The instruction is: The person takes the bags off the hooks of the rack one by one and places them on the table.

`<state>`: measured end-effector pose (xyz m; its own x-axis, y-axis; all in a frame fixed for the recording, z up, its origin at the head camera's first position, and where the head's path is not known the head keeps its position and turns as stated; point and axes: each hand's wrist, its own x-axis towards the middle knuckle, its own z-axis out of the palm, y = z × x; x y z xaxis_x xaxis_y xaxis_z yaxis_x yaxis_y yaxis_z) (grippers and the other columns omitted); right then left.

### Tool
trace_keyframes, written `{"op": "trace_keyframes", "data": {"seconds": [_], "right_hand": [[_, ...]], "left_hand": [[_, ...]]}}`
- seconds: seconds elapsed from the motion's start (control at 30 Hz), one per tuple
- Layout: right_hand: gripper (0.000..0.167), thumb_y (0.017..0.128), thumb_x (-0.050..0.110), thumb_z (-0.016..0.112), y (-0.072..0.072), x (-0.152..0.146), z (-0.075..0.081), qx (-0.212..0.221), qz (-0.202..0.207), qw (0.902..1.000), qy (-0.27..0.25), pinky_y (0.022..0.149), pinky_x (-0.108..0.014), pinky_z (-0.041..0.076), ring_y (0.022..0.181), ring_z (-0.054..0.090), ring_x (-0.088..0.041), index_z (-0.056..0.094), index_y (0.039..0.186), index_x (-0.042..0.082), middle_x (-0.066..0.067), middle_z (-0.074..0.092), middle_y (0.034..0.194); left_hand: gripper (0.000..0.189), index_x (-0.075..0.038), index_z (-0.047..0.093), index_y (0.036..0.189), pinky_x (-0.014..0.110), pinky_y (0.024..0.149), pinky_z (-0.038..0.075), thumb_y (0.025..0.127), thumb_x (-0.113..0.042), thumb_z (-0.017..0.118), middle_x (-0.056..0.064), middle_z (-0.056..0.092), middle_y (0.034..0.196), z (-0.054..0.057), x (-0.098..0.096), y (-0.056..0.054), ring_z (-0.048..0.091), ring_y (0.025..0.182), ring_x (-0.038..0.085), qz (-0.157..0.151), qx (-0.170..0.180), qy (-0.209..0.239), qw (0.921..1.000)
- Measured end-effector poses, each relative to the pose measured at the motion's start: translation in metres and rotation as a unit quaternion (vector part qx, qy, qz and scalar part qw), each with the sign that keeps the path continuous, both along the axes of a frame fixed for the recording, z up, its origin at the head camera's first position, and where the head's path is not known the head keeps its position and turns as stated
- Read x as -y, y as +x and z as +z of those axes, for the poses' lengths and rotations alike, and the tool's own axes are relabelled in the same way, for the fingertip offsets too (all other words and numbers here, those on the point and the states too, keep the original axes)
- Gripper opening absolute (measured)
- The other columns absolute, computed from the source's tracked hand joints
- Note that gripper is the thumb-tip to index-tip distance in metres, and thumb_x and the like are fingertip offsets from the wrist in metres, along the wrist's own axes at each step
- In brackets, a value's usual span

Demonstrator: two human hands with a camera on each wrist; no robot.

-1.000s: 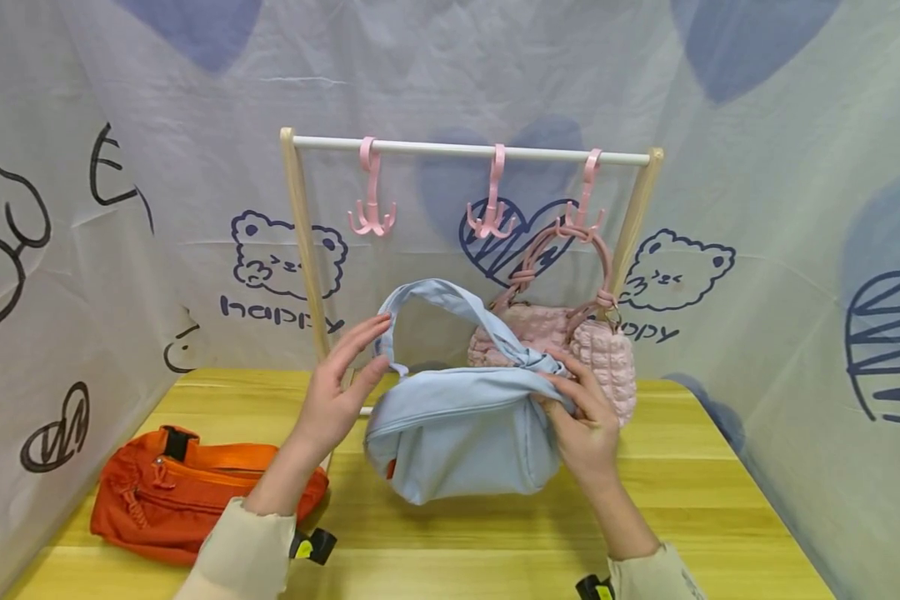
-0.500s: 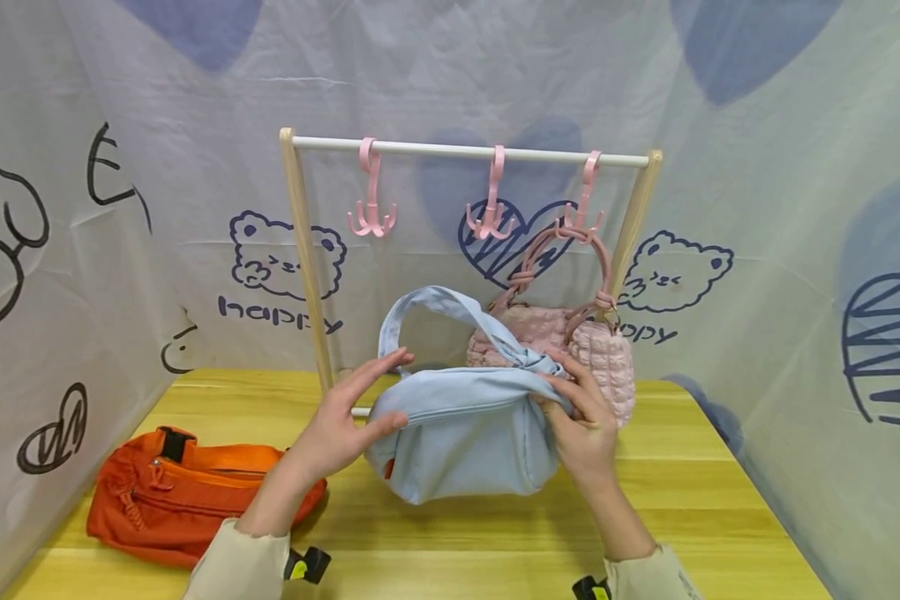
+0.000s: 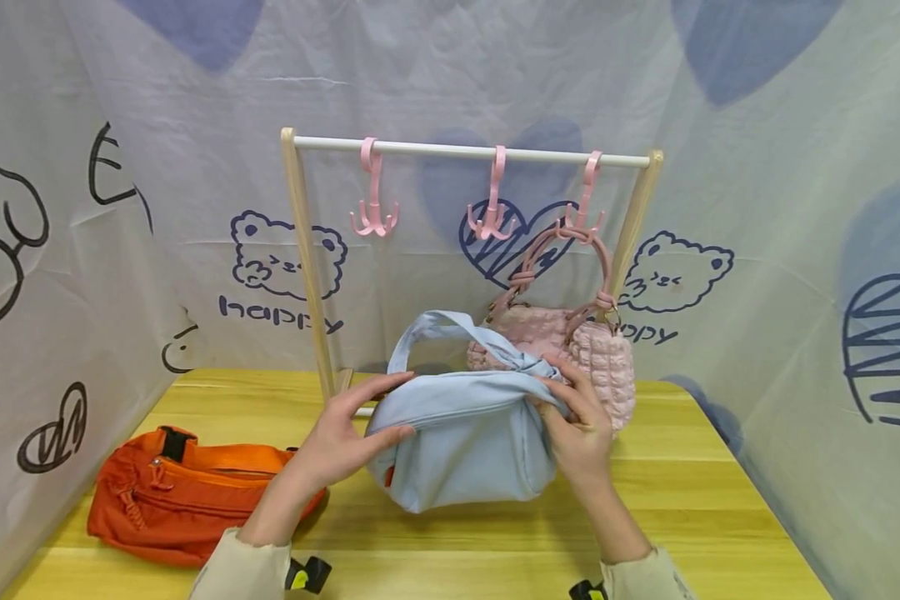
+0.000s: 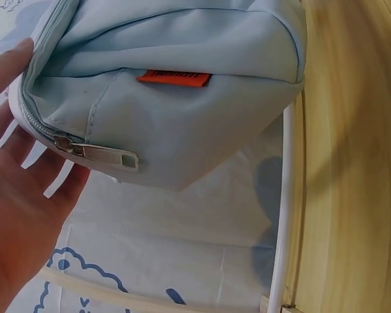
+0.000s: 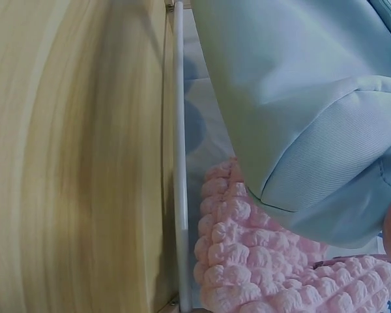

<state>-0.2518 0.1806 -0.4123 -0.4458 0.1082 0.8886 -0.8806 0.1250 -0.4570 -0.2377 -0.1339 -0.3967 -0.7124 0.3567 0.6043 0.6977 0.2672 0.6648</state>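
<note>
Between both hands, a light blue bag (image 3: 465, 450) is held up above the table, its strap (image 3: 442, 321) arching over the top and knotted at the right. My left hand (image 3: 345, 433) grips its upper left end, thumb in front and fingers behind. A zipper pull (image 4: 107, 155) and a small orange tag (image 4: 174, 78) show there in the left wrist view. At the knot end, my right hand (image 3: 581, 421) pinches the bag's upper right corner. In the right wrist view the bag's end (image 5: 332, 143) fills the upper right, with only a bit of that hand visible.
Behind stands a rack whose white bar (image 3: 435, 150) carries several pink hooks (image 3: 375, 218). A pink puffy handbag (image 3: 603, 367) hangs from the right one. On the table's (image 3: 690, 517) left lies an orange waist bag (image 3: 187, 500). Patterned cloth (image 3: 450, 67) encloses the table.
My left hand has let go of the strap, moved down and taken hold of the bag's left end. The strap's loop has sunk lower. My right hand keeps its grip.
</note>
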Motion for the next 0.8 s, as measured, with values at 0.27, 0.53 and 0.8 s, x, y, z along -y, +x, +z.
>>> {"op": "trace_keyframes", "data": {"seconds": [0.27, 0.53, 0.8], "right_hand": [[0.032, 0.077, -0.027, 0.073, 0.0018, 0.001, -0.005, 0.026, -0.031, 0.9992, 0.009, 0.101, -0.023, 0.052, 0.123, 0.063, -0.023, 0.077, 0.104, -0.01, -0.034, 0.063, 0.127], [0.031, 0.078, -0.027, 0.072, 0.0012, 0.0021, -0.009, 0.037, -0.036, 0.9987, -0.001, 0.099, -0.02, 0.053, 0.121, 0.064, -0.019, 0.076, 0.104, -0.011, -0.034, 0.064, 0.126], [0.029, 0.082, -0.023, 0.072, 0.0039, 0.0009, -0.0105, 0.079, -0.018, 0.9967, 0.006, 0.101, -0.024, 0.053, 0.121, 0.065, -0.016, 0.076, 0.109, -0.01, -0.038, 0.06, 0.128]], "left_hand": [[0.048, -0.009, 0.067, 0.136, 0.034, 0.094, 0.058, 0.09, -0.001, 0.08, 0.005, 0.071, 0.13, -0.0023, -0.0013, 0.0019, 0.066, 0.115, 0.016, -0.004, 0.002, 0.033, 0.9995], [0.066, -0.011, 0.064, 0.141, 0.037, 0.091, 0.06, 0.08, -0.004, 0.09, 0.006, 0.066, 0.138, -0.0039, 0.0005, 0.0064, 0.064, 0.116, 0.018, -0.02, 0.024, 0.019, 0.9993], [0.064, -0.012, 0.064, 0.142, 0.034, 0.079, 0.063, 0.083, -0.003, 0.087, 0.008, 0.065, 0.138, -0.0067, 0.0007, 0.0073, 0.065, 0.108, 0.018, -0.021, 0.049, 0.033, 0.9981]]}}
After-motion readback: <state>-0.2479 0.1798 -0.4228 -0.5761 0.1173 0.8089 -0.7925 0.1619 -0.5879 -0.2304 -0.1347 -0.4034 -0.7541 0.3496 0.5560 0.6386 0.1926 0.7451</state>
